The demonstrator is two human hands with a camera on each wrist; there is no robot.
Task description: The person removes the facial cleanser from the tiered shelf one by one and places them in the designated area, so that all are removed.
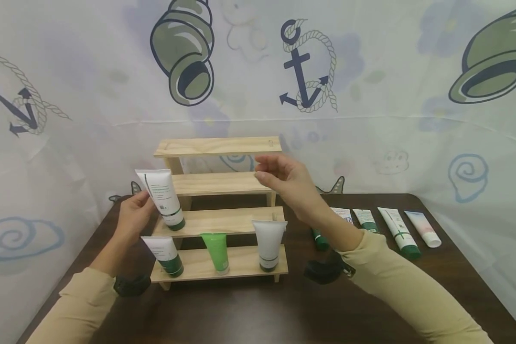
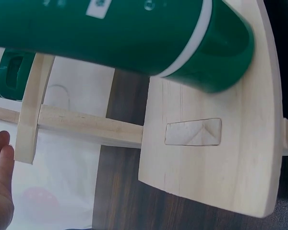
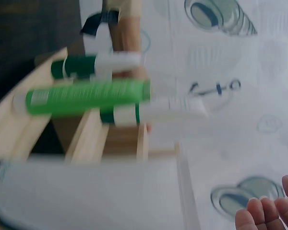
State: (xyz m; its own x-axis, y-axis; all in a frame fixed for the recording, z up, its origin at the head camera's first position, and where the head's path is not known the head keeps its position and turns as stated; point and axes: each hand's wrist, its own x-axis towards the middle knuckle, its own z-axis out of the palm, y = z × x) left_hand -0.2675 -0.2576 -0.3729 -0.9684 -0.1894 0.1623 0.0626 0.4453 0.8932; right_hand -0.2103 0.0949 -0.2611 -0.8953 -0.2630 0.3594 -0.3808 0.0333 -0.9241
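Observation:
My left hand [image 1: 133, 214] grips the large white tube [image 1: 161, 196] by its left edge in the head view, with fingers partly hidden behind it. The tube's green cap [image 1: 176, 224] is at the left end of the second-lowest shelf [image 1: 228, 221]. In the left wrist view only part of that hand [image 2: 1, 191] shows, beside the tube's green cap [image 2: 15, 74]. Loosely bent and holding nothing, my right hand [image 1: 285, 184] hovers by the right side of the upper shelves. Its fingertips [image 3: 266, 211] show at the lower right of the right wrist view.
On the bottom shelf [image 1: 241, 260] stand a white-and-green tube [image 1: 165, 255], a bright green tube [image 1: 217, 252] and a white-grey tube [image 1: 268, 244]. Several tubes lie on the dark table at right, among them a pink-white one [image 1: 423, 228]. A patterned cloth [image 1: 382, 76] hangs behind.

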